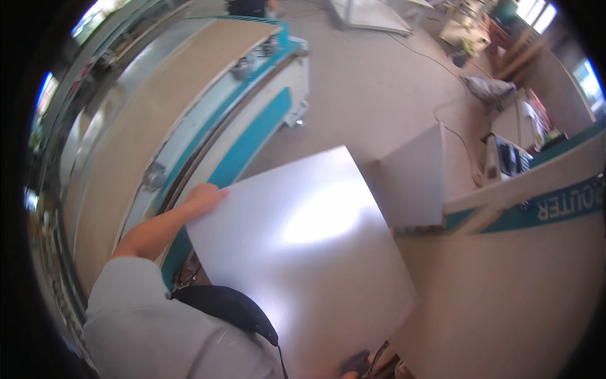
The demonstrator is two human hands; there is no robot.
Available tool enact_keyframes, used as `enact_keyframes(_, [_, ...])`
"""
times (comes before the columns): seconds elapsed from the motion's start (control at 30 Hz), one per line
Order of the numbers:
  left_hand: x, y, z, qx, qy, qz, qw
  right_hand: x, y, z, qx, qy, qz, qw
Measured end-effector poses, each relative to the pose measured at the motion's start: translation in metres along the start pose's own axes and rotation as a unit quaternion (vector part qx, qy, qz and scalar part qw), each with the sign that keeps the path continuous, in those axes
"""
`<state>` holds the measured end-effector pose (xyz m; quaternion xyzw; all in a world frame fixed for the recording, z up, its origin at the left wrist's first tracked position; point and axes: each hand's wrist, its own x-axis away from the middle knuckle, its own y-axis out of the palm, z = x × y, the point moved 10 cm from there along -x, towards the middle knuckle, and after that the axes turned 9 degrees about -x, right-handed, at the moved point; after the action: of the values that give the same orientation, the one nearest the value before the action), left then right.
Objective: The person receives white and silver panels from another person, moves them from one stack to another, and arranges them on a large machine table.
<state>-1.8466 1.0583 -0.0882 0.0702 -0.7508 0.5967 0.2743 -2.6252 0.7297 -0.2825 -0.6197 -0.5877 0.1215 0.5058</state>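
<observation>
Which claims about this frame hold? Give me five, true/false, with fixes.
1. The left hand grips the shiny panel near its upper-left corner. True.
2. The panel is round. False: it has straight edges and corners.
3. The machine on the left is partly teal. True.
4. The shirt sleeve is bright red. False: the sleeve is pale grey.
5. A bright reflection shows on the panel. True.

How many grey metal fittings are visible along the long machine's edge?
3: the nearest fitting, left of the left hand; the middle fitting, farther along; the last fitting, near the far end. Others may be hidden behind the arm.
</observation>
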Motion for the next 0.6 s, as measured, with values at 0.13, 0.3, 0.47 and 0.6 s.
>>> enact_keyframes(0.13, [-0.038, -0.058, -0.040, 0.081, 0.004, 0.075, 0.994, 0.006, 0.009, -0.081, -0.002, -0.023, 0.015, 1.000])
enact_keyframes(0.3, [-0.112, -0.147, -0.039, 0.129, 0.058, 0.154, 0.978, 0.012, 0.045, -0.188, -0.017, -0.054, 0.011, 0.998])
enact_keyframes(0.47, [-0.171, -0.213, -0.041, 0.132, 0.026, 0.170, 0.976, 0.004, 0.104, -0.286, -0.019, -0.088, -0.023, 0.996])
enact_keyframes(0.6, [-0.224, -0.259, -0.046, 0.098, 0.019, 0.196, 0.975, -0.019, 0.169, -0.389, -0.006, -0.120, -0.059, 0.991])
